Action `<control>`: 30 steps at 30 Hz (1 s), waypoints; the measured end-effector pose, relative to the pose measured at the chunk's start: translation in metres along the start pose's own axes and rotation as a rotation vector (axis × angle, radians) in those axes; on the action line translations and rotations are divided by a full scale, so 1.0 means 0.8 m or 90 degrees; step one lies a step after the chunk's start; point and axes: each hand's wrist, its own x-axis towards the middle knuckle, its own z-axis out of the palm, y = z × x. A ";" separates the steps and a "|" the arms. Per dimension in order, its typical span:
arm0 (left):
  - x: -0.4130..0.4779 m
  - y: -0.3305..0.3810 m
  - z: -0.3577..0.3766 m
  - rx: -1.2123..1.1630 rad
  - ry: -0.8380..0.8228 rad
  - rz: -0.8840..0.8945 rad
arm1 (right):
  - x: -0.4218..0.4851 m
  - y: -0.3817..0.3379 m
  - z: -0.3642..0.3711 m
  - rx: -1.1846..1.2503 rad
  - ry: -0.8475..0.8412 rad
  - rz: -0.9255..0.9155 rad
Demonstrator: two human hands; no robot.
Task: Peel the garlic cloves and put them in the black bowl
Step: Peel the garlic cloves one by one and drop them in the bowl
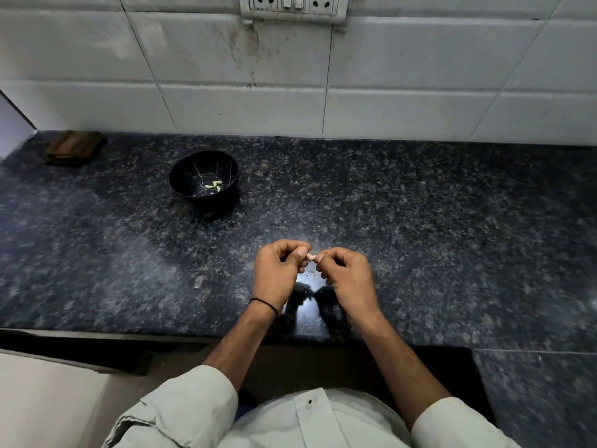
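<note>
Above the near edge of the bench: your two hands meet, fingertips facing each other over the dark speckled stone.
Left hand: your fingers are curled in tight, thumb and forefinger pinched on the left end of a garlic clove; a thin black band circles this wrist.
Right hand: your fingers here are curled as well, tips nipping the right end of the same clove, so both hands grip it at once.
Garlic clove: small and pale, held between your fingertips, clear of the bench; whether any skin is on it is too small to tell.
Scrap below: a small pale fleck lies on the bench just under your hands.
Black bowl: stands upright on the bench, well apart from your hands, to the far left of them.
Bowl contents: a few pale peeled cloves lie at the bottom, right of centre; thin light streaks mark the inner wall.
Far left corner: a brown folded object lies on the bench against the tiled wall.
Wall: a socket panel sits at the top edge.
</note>
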 end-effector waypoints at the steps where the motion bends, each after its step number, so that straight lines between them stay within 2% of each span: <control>1: 0.000 0.000 0.000 -0.005 -0.001 -0.003 | 0.001 0.002 0.000 0.002 0.002 0.000; 10: -0.005 -0.007 0.000 -0.049 -0.009 -0.044 | 0.011 0.022 0.005 -0.031 0.048 0.024; 20: -0.010 -0.013 0.005 -0.135 0.028 -0.088 | 0.028 0.031 0.014 -0.215 0.030 0.008; 26: -0.004 -0.022 0.005 -0.126 0.069 -0.083 | 0.017 0.040 0.023 -0.073 0.014 0.018; 30: -0.004 -0.025 0.008 -0.089 0.077 -0.058 | 0.012 0.039 0.030 -0.036 -0.018 0.032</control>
